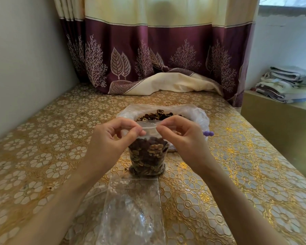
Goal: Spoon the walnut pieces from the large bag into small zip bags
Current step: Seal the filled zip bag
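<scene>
A small clear zip bag (147,156) full of brown walnut pieces stands upright on the table in front of me. My left hand (113,138) pinches the left end of its zip strip between thumb and fingers. My right hand (180,137) pinches the right end of the same strip. Behind it lies the large clear bag (193,112), open, with walnut pieces (159,114) showing inside. A purple handle tip (208,133), probably the spoon, sticks out from behind my right hand.
Empty clear zip bags (132,209) lie flat on the table close to me. The table (42,156) has a gold floral cover. A maroon curtain (166,55) hangs at the far edge. Folded cloths (288,84) are stacked on a ledge at the right.
</scene>
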The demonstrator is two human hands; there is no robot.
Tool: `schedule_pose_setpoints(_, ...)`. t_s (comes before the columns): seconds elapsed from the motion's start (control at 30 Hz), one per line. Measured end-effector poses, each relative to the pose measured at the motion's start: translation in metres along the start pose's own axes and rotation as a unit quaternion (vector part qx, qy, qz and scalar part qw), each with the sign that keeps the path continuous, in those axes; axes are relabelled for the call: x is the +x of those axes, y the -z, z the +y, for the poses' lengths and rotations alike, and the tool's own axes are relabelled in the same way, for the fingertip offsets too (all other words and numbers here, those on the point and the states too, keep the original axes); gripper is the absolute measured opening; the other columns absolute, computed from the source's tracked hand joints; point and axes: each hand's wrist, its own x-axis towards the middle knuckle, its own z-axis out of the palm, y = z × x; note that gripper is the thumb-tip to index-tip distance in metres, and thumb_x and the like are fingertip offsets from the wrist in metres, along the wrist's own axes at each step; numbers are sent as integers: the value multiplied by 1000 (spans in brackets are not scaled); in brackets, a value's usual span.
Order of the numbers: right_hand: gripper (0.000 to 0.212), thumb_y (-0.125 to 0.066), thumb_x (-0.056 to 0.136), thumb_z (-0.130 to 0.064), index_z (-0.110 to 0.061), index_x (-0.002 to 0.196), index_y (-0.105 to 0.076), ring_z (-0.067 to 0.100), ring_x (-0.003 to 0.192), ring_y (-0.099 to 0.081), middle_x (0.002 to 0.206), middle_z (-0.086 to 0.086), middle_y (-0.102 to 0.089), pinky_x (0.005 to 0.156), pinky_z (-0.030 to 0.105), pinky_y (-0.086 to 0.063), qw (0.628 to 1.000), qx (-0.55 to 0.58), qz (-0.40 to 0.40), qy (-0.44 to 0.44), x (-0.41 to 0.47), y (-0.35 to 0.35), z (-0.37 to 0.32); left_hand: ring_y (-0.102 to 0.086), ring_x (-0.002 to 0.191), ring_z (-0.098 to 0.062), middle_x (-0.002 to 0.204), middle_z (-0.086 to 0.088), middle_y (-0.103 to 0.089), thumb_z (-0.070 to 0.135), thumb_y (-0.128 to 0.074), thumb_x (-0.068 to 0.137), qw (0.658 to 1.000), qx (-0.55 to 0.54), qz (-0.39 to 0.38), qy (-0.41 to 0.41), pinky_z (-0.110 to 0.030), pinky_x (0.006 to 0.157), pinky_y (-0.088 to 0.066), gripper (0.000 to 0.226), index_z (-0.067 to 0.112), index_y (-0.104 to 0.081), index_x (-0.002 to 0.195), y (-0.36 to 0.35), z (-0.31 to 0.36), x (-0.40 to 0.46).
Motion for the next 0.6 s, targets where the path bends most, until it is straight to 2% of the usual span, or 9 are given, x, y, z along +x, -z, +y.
schedule_pose_setpoints(0.13,13,-64,86,-7,-19,80,-67,4,69,-57,74,-8,-64,64,18,-47,1000,-3,-10,7,0,0,-1,-44,61,-40,69,-9,-67,31,-64,77,1000,4,-5,-2,-54,52,-43,9,28,-73,75,0,0,0)
schedule_pose_setpoints(0.27,16,-64,85,-6,-22,81,-67,-2,67,-56,73,-13,-62,63,12,-43,999,-13,-28,19,-1,-1,-3,-43,59,-44,75,12,-71,13,-62,84,1000,15,-14,-15,-49,48,-39,19,29,-71,80,0,2,0)
schedule_pose_setpoints(0.37,14,-65,85,-6,-19,81,-66,-2,67,-57,74,-10,-62,64,12,-44,999,-9,-32,21,-2,-1,-5,-48,58,-30,68,21,-66,25,-65,77,999,41,-11,-34,-39,55,-41,5,28,-69,79,-2,3,0)
schedule_pose_setpoints(0.47,14,-65,84,-4,-17,80,-66,-3,64,-55,70,-12,-60,61,11,-43,999,-5,-36,21,-2,-2,-6,-55,61,-2,66,26,-64,24,-68,75,998,46,-8,-36,-14,53,-43,7,30,-67,76,-3,4,-1)
schedule_pose_setpoints(0.53,12,-65,84,-5,-15,80,-66,-1,64,-54,71,-10,-60,61,13,-43,999,-11,-38,22,-3,-2,-6,-57,65,5,67,26,-64,17,-70,76,998,53,-3,-35,-5,57,-41,15,31,-66,74,-3,4,-1)
schedule_pose_setpoints(0.6,13,-65,85,-5,-16,79,-65,-1,63,-51,69,-12,-58,60,12,-41,999,-13,-37,25,-3,-3,-5,-57,66,7,69,26,-65,16,-70,77,997,63,0,-37,-4,59,-41,17,33,-66,74,-3,4,-1)
